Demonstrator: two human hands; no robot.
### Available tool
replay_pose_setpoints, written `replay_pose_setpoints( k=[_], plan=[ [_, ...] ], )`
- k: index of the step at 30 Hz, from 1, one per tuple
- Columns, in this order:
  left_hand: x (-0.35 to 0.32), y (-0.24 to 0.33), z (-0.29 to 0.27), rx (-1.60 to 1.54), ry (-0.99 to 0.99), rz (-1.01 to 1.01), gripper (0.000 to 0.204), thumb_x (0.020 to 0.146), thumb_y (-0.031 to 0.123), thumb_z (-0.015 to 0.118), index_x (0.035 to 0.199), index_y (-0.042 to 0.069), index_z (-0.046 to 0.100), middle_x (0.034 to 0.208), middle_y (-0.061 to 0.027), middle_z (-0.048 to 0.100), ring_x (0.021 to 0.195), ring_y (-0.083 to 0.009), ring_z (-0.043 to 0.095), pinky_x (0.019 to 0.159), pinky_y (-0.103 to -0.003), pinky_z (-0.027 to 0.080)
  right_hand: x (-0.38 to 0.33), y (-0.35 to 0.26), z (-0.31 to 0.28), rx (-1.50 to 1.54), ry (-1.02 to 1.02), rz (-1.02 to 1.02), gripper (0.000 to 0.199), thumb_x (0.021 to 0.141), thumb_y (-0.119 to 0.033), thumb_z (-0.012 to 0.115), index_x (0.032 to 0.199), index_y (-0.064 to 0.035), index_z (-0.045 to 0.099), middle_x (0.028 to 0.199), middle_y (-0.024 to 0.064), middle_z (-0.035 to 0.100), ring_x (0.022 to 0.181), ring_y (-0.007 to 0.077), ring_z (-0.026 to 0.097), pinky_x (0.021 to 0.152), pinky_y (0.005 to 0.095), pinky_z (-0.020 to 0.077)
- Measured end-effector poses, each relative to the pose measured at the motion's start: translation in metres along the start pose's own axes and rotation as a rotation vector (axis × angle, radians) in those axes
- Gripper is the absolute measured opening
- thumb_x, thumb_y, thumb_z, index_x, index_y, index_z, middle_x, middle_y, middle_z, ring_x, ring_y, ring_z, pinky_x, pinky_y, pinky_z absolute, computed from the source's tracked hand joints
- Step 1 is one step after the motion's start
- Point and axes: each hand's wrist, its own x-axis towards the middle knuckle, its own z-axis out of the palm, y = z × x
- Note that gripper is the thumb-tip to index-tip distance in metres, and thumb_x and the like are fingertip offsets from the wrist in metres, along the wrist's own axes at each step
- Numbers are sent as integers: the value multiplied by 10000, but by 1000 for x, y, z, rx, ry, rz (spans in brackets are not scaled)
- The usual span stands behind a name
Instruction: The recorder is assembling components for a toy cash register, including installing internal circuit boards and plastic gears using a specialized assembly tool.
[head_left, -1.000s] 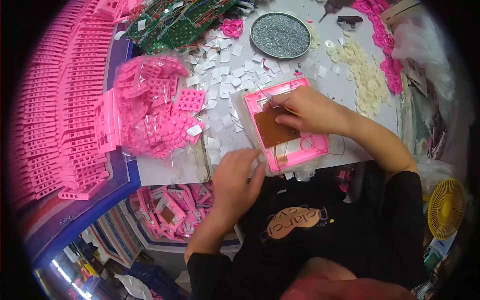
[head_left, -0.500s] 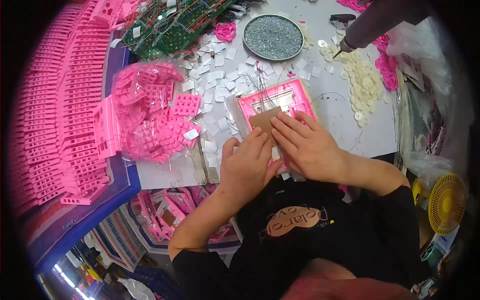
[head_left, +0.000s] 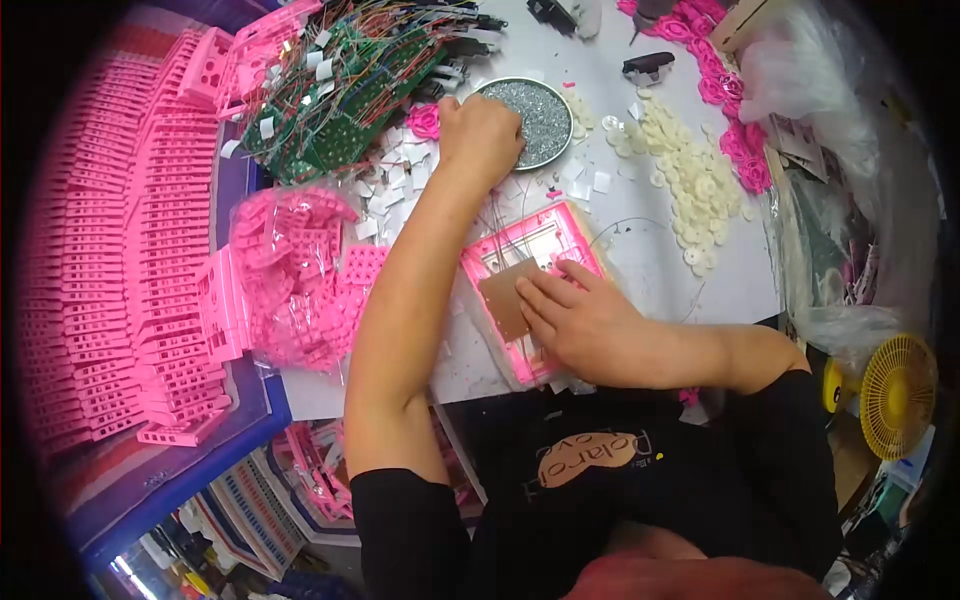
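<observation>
My left hand (head_left: 480, 138) reaches over the left side of a round dish (head_left: 571, 130) of small grey metal screws (head_left: 545, 115). Its fingers are curled down, and the fingertips are hidden from view. Flat on a plain brown board (head_left: 508, 300) lies my right hand (head_left: 590, 320), its fingers stretched out and pressing on the board's right part. This board sits within a pink plastic housing (head_left: 590, 250), which is tilted a little on the table. Thin dark wires (head_left: 505, 225) run out of the housing at its far side.
Green circuit boards (head_left: 345, 120) with wires are piled at the far left, beside a bag of pink parts (head_left: 300, 270). Cream discs (head_left: 690, 185) and pink coiled pieces (head_left: 735, 110) lie to the right. A screwdriver tip (head_left: 640, 30) hangs at the top edge; a yellow fan (head_left: 895, 397) stands lower right.
My left hand has left the brown board and moved far and left to the dish of screws. My right hand stays on the board. The view has shifted.
</observation>
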Motion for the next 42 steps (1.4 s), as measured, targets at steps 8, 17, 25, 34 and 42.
replay_pose_setpoints(
  k=[8,17,25,34,42],
  plan=[
    [15,-12,5,136,31,-119,357,958,370,540,807,96,714,879,-97,714,874,-309,670,841,-490,399,2,1,-4,19,-109,19,504,790,-175,609,1216,93,625,1384,251,543,1277,348,504,1101,488,379],
    [0,-20,-21,-145,137,-347,391,962,406,538,897,61,712,901,-156,724,873,-333,688,788,-501,402,11,26,-23,319,-125,2,374,813,-107,620,1144,66,652,1302,188,582,1182,331,535,1002,422,450],
    [-115,51,-63,-501,272,-104,129,827,210,736,830,114,650,858,-47,672,841,-254,632,871,-468,335,18,167,-114,726,1098,271,535,905,-71,608,1410,26,461,1043,133,678,970,236,638,894,362,498],
    [-190,99,-57,-632,314,-21,110,837,66,718,937,96,684,888,-23,691,831,-208,644,997,-445,327,46,99,-74,1557,572,95,663,877,-148,653,1468,-28,375,794,72,635,715,202,607,676,328,505],
    [-189,99,-57,-703,361,-31,176,784,80,781,924,107,678,827,-2,666,769,-195,619,985,-455,329,20,24,-53,1682,728,0,505,891,-208,757,1273,-41,471,740,21,550,616,112,543,565,258,438]
  ],
)
